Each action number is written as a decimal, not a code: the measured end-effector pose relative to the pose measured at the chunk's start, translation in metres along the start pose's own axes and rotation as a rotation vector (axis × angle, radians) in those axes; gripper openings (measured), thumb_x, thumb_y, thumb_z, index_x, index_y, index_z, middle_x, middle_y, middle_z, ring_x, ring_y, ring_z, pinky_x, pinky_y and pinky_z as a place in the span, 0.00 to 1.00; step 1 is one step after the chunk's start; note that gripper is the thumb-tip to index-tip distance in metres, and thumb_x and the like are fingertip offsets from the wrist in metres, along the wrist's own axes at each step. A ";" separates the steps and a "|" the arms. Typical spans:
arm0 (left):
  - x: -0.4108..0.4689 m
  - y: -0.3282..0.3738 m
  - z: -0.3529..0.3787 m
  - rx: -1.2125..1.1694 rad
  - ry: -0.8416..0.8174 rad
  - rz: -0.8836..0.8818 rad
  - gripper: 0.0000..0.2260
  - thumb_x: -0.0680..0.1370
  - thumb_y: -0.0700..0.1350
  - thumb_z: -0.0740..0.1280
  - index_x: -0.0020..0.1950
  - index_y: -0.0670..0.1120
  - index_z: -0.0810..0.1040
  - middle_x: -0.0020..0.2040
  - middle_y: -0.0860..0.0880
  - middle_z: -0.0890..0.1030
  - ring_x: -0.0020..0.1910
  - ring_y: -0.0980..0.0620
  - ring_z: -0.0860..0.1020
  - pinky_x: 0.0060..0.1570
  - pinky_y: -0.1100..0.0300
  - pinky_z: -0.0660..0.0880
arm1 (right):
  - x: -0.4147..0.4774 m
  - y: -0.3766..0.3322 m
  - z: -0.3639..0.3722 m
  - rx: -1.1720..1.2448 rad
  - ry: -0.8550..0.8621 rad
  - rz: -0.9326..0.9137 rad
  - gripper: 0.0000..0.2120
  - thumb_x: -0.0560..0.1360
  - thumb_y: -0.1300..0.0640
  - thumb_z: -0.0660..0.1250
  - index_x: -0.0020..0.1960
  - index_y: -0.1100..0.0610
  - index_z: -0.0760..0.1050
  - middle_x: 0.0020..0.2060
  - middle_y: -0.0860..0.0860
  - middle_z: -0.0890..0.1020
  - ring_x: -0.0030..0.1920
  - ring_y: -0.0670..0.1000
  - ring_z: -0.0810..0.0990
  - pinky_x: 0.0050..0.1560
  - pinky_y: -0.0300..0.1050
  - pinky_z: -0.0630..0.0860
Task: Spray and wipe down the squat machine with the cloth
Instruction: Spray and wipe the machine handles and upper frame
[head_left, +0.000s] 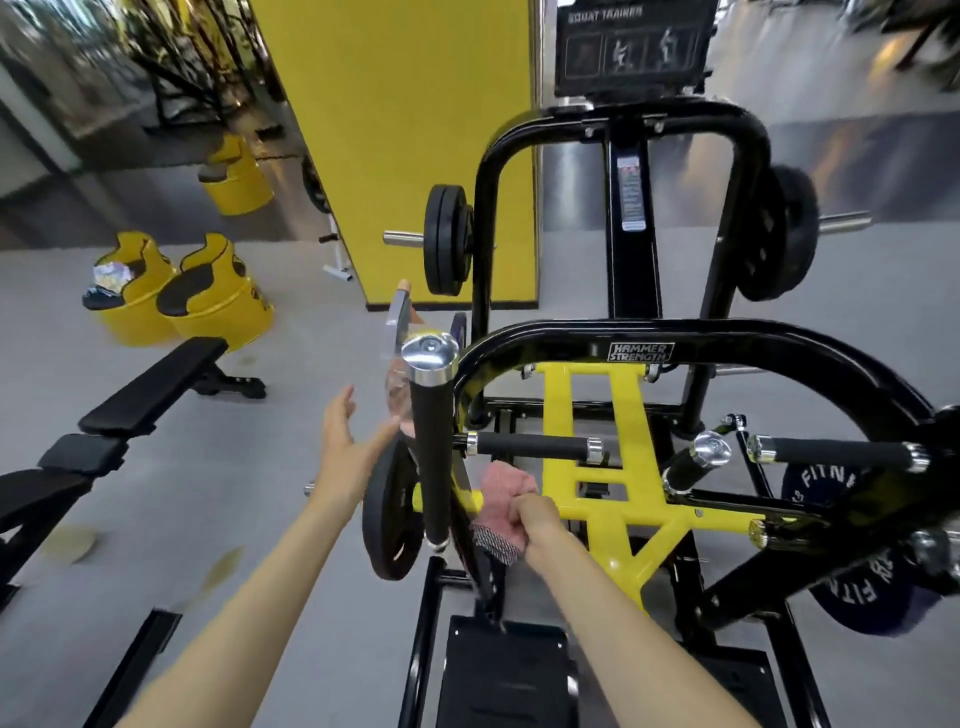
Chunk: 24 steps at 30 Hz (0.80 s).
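Observation:
The squat machine has a black frame (675, 338) with a yellow inner frame (592, 415). Its black foam handle (434, 447) stands upright at centre, capped in chrome. My right hand (537, 519) is shut on a pink cloth (501, 499), which is pressed against the yellow bar just right of that handle. A clear spray bottle (397, 384) with a grey trigger head sits partly hidden behind the handle's top. My left hand (343, 441) is beside it with fingers spread. The thumb reaches toward the bottle's lower end, and I cannot tell if it touches.
Black weight plates (444, 239) hang on the machine's pegs, and one plate (392, 519) hangs low by the handle. A black bench (150, 384) stands to the left on the grey floor. Yellow barrel seats (208, 296) and a yellow pillar (415, 156) are behind.

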<state>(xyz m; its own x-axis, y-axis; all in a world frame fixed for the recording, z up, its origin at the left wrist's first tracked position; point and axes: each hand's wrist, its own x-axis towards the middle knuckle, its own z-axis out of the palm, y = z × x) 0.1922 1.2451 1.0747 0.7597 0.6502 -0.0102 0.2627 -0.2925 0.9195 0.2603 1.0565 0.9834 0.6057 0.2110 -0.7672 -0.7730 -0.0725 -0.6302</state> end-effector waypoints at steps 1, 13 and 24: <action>0.008 0.013 0.001 0.003 -0.035 0.046 0.35 0.75 0.45 0.72 0.76 0.49 0.57 0.74 0.50 0.60 0.72 0.53 0.61 0.69 0.53 0.60 | -0.003 -0.005 0.002 -0.016 0.027 -0.015 0.12 0.71 0.75 0.55 0.45 0.63 0.72 0.31 0.56 0.71 0.31 0.54 0.72 0.29 0.39 0.68; 0.066 0.063 0.043 -0.115 -0.168 0.065 0.21 0.73 0.48 0.71 0.58 0.36 0.72 0.41 0.38 0.75 0.45 0.36 0.74 0.34 0.68 0.71 | -0.042 -0.025 -0.003 -0.073 0.115 -0.047 0.17 0.74 0.76 0.52 0.57 0.67 0.73 0.31 0.54 0.72 0.29 0.53 0.71 0.18 0.34 0.66; 0.030 0.035 -0.005 0.229 0.075 0.196 0.05 0.76 0.42 0.68 0.50 0.46 0.74 0.39 0.43 0.76 0.37 0.47 0.73 0.34 0.61 0.69 | -0.038 -0.005 -0.018 -0.017 0.161 0.047 0.11 0.76 0.72 0.52 0.51 0.66 0.71 0.33 0.56 0.71 0.32 0.53 0.70 0.27 0.39 0.66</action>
<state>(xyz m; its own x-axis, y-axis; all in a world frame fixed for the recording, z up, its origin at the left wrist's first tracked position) 0.2209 1.2579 1.1091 0.7654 0.6133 0.1949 0.2492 -0.5618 0.7888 0.2450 1.0314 1.0136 0.5923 0.0479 -0.8043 -0.7989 -0.0949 -0.5940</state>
